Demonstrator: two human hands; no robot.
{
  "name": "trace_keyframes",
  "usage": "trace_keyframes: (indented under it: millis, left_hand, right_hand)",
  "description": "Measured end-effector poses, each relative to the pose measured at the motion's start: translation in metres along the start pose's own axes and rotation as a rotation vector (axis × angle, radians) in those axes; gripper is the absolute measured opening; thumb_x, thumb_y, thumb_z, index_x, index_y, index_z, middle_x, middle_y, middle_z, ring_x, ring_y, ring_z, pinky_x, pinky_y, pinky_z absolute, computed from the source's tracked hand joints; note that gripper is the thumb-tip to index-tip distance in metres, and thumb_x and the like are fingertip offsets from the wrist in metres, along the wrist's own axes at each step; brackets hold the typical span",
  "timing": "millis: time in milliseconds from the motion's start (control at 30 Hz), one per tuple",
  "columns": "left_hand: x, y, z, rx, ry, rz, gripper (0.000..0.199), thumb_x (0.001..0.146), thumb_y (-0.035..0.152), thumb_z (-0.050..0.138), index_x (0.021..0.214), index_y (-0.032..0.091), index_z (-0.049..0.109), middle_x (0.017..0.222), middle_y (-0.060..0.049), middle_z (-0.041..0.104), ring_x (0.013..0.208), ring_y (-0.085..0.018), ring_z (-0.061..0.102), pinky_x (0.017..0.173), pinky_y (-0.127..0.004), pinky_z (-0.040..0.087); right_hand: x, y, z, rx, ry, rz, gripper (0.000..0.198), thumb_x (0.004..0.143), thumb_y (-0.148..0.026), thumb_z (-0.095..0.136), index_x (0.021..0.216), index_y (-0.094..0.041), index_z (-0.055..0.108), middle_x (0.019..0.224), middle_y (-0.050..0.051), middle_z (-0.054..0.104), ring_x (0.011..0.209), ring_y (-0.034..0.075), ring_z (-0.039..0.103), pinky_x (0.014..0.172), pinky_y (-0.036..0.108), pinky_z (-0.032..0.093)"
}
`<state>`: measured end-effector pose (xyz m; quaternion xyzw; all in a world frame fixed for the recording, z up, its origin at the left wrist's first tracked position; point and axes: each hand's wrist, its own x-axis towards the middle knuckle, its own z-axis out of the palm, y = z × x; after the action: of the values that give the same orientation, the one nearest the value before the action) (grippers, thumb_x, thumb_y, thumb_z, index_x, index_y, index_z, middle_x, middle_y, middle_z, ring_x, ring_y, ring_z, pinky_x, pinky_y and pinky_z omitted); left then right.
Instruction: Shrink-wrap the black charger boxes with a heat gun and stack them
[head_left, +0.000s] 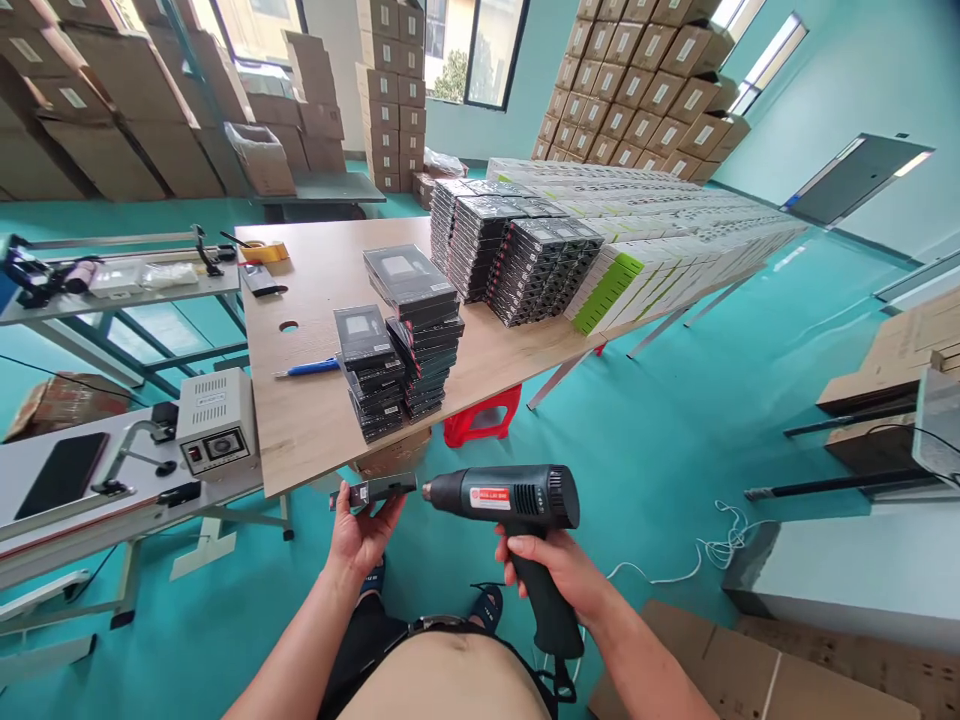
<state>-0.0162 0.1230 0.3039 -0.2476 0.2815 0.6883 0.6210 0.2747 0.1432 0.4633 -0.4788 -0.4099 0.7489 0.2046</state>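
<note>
My left hand (363,537) grips a thin black box (375,490) from below, thumb on its near side and fingers at its right end. The box is held nearly level, just off the table's front edge. In my right hand (551,562) is a black heat gun (502,495) with a red and white label, my fingers wrapped round its handle. Its nozzle points left and sits a short way from the box's right end. Beyond, on the wooden table (307,440), stand two stacks of similar black boxes, a shorter one (367,350) and a taller one (416,300).
More wrapped black boxes (517,245) and long rows of white-green boxes (611,290) fill the table's far side. A blue pen-like tool (309,367) and yellow tape (266,252) lie at left. A sealing machine (217,425) stands left; a red stool (484,418) is below.
</note>
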Motion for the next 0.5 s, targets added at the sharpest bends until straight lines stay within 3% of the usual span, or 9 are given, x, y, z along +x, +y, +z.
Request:
trace_keyframes:
  millis: [300,400,500]
  left_hand:
    - [-0.001,-0.003,-0.002,0.068,-0.077,-0.036,0.040,0.078,0.043,0.066,0.106,0.016,0.058,0.118,-0.018,0.063,0.117,-0.037,0.057,0.089,-0.054,0.053]
    - [-0.005,0.003,-0.004,0.140,-0.116,0.003,0.030,0.076,0.024,0.058,0.104,0.016,0.061,0.107,-0.014,0.068,0.105,-0.036,0.063,0.087,-0.057,0.053]
    - [-0.010,0.012,-0.002,0.231,-0.081,0.066,0.043,0.064,0.012,0.051,0.105,0.016,0.063,0.092,-0.009,0.072,0.086,-0.030,0.069,0.078,-0.051,0.057]
  right_hand:
    - [0.006,0.004,0.008,0.047,0.077,-0.034,0.038,0.078,-0.035,0.067,0.106,-0.010,0.062,0.088,0.010,0.067,0.068,0.017,0.063,0.054,0.025,0.050]
    - [0.001,0.006,0.002,0.075,0.105,-0.021,0.038,0.079,-0.035,0.066,0.107,-0.010,0.062,0.089,0.010,0.067,0.069,0.016,0.063,0.054,0.025,0.049]
    - [-0.009,0.005,-0.007,0.087,0.057,-0.004,0.036,0.081,-0.034,0.064,0.107,-0.010,0.062,0.090,0.010,0.067,0.069,0.017,0.064,0.054,0.025,0.049]
